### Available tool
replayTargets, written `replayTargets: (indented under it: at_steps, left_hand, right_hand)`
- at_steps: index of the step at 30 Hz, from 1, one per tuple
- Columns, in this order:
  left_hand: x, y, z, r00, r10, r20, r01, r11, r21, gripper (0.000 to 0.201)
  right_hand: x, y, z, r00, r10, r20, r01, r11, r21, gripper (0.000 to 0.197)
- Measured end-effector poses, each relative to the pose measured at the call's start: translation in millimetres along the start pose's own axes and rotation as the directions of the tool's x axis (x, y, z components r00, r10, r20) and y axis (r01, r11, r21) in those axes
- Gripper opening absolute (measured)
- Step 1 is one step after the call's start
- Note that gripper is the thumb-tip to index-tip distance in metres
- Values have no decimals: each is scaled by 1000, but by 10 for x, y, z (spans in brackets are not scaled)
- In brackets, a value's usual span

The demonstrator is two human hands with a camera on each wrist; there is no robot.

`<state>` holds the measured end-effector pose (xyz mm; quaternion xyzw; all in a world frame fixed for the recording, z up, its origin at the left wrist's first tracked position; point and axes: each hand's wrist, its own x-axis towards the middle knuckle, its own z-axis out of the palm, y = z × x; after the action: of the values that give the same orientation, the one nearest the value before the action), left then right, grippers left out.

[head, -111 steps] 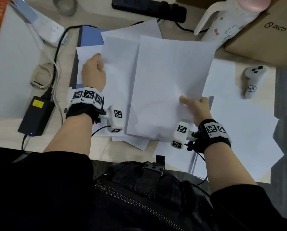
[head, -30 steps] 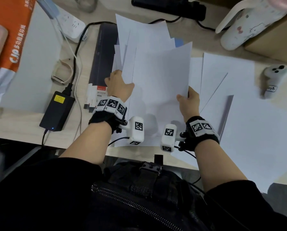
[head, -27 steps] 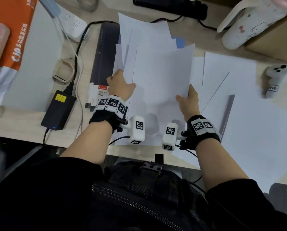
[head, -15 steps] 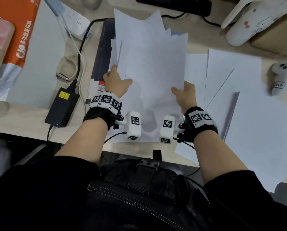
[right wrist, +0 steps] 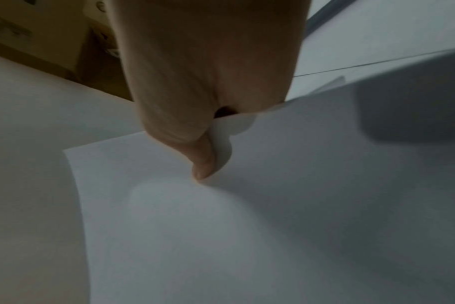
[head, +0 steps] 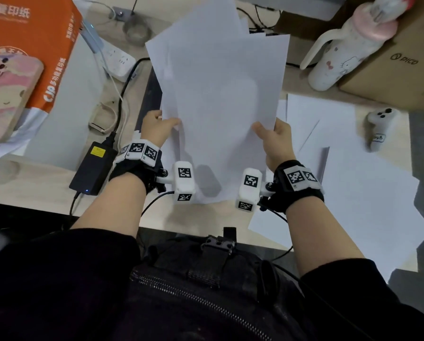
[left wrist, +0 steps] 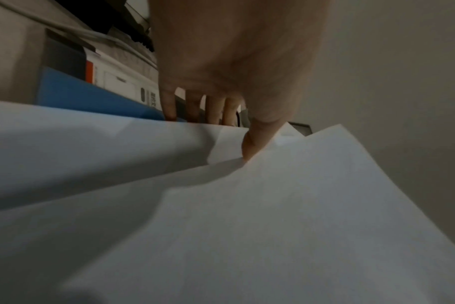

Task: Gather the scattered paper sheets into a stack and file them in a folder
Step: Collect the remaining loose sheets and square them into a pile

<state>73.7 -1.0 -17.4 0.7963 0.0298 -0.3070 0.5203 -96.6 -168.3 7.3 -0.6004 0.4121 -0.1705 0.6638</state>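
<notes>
A loose, uneven bundle of white paper sheets (head: 220,94) is raised off the desk between both hands. My left hand (head: 157,126) grips its left edge, thumb on top (left wrist: 249,148) and fingers underneath. My right hand (head: 275,136) grips the right edge, thumb pressed on the top sheet (right wrist: 203,164). More white sheets (head: 353,173) lie scattered on the desk to the right. The blue folder (left wrist: 86,94) shows below the bundle in the left wrist view; its dark spine (head: 149,99) peeks out left of the papers.
An orange paper ream box (head: 34,45) stands at the far left with a pink case on it. A power brick (head: 93,168), cables and a power strip (head: 117,57) lie left. A white bottle (head: 341,52), cardboard box (head: 402,62) and white controller (head: 380,129) sit right.
Both hands have lifted the bundle of sheets off the desk and tilted its far end up; the sheets are drawn closer together than a second ago.
</notes>
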Motion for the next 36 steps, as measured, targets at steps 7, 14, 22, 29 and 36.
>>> replayTargets:
  at_steps: [7,14,22,29,36]
  left_hand:
    - [-229,359,-135,987,83,135,-49,970,-237,25]
    - [-420,678,-238,935,314,167,-213,870,-446,43]
    - [-522,943,-217,893,428,141,-273,763,-586,41]
    - [-453,1042,-233,888,434,153,-293,789,-540,34]
    - [-249,1101,-286,845,535,2,-490,775,-400,33]
  right_hand:
    - [-84,-394,-34,984,-172,55,167,982,86,14]
    - [-132,-705,-121,952,-298,67,284,945,162,16]
    - [-75,-1020,-173,912,-393,116,361,904,227,19]
    - [27,-1087,-196,918,-382,109,350,908,231,25]
    - [228,-1018,-201,945,-324,29,312,928,204,17]
